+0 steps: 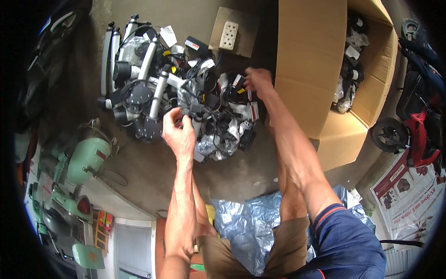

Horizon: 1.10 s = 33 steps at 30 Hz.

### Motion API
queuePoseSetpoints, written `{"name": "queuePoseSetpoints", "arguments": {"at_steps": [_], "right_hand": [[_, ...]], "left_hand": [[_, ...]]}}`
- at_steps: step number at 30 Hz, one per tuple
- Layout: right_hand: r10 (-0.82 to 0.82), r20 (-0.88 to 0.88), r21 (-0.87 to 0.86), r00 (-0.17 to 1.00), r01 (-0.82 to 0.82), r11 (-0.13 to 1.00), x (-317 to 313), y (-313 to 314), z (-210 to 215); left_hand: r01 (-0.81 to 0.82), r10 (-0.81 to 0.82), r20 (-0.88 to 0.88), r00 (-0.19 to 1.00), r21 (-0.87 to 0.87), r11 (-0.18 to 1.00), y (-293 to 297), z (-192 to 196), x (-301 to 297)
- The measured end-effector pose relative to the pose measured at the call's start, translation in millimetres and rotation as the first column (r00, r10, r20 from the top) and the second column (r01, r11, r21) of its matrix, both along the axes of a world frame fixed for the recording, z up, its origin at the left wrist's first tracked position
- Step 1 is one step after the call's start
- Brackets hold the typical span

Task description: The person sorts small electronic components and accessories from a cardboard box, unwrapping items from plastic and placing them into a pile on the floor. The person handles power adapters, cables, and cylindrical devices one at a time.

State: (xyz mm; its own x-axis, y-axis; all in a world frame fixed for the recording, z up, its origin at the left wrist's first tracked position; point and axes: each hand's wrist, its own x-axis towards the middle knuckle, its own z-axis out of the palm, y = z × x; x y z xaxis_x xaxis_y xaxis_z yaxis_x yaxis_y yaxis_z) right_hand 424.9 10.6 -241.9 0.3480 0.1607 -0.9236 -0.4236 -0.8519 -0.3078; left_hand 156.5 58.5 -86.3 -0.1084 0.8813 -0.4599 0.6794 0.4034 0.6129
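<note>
A pile of silver tubes, black motor-like parts, cables and clear plastic bags lies on the floor before me. My left hand (179, 132) is at the pile's near edge, its fingers and thumb curled beside a small black plug (196, 109). Whatever lies between those fingertips is too small to make out. Farther right, my right hand (259, 80) reaches to the pile's right edge, close to a black box with a white label (237, 80). Its fingers are bent and smeared, so their grip cannot be read. Silver tubes (159, 95) stand tilted at the pile's left.
An open cardboard box (309, 60) at the right holds black parts in plastic bags (355, 74). A white power strip (229, 35) rests on cardboard beyond the pile. Blue plastic sheeting (253, 218) lies below me. A green scooter (88, 160) stands left, a red motorbike (420, 139) right.
</note>
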Motion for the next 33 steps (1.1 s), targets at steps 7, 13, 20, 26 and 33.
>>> {"name": "queuePoseSetpoints", "arguments": {"at_steps": [7,13,20,26,33], "right_hand": [[-0.265,0.520,0.210,0.812,0.179,0.961,48,60,-64],[0.026,0.695,0.054,0.718,-0.088,0.995,77,22,-104],[-0.183,0.303,0.533,0.935,-0.007,0.846,9,106,66],[-0.629,-0.345,0.600,0.697,0.679,0.423,58,207,30],[-0.517,0.360,0.581,0.777,0.248,0.776,114,166,114]], "left_hand": [[0.684,-0.683,0.061,0.728,-0.007,0.729,71,-81,76],[0.365,-0.367,0.054,0.929,0.045,0.930,62,-102,103],[-0.003,0.086,0.672,0.736,-0.124,0.992,168,-25,123],[0.036,0.233,0.901,0.365,-0.264,0.964,214,-45,163],[-0.105,0.353,0.933,0.068,-0.345,0.933,219,-62,125]]}}
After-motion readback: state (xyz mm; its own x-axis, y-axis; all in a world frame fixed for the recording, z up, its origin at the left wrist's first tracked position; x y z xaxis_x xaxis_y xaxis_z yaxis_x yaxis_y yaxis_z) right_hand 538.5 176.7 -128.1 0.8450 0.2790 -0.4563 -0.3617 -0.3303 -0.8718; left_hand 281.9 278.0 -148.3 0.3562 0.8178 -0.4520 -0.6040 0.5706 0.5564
